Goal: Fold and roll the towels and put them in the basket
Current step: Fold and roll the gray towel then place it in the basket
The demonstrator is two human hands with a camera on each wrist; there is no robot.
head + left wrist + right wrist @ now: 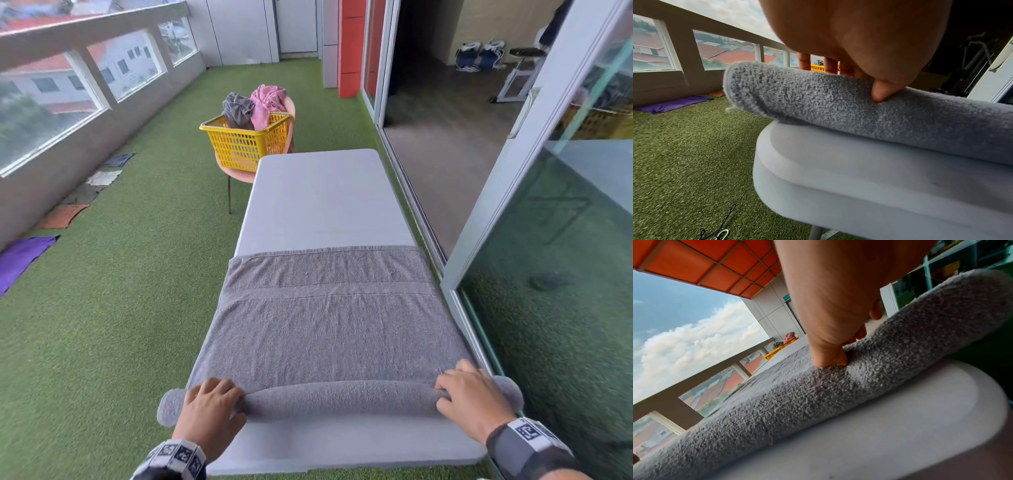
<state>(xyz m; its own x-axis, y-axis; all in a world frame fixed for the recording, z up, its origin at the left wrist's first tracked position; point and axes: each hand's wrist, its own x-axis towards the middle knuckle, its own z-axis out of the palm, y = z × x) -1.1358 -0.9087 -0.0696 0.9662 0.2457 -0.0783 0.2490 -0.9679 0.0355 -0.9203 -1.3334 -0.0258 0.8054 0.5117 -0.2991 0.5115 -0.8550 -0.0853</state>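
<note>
A grey towel (325, 325) lies flat across the near half of the white table (318, 192). Its near end is wound into a roll (342, 399) that overhangs both table sides. My left hand (219, 394) grips the roll near its left end, fingers over the top and thumb (882, 92) pressed into the near side. My right hand (448, 394) grips it near the right end, thumb (830, 360) dug into the pile. The yellow basket (246, 140) stands beyond the table's far left corner with a crumpled grey towel (236, 109) and a pink towel (267, 102) in it.
The basket sits on a pink chair (236, 173). Purple (24, 257), orange (65, 216) and white (102, 178) cloths lie on the artificial grass along the left parapet wall. A glass sliding door (513, 240) runs close along the table's right side.
</note>
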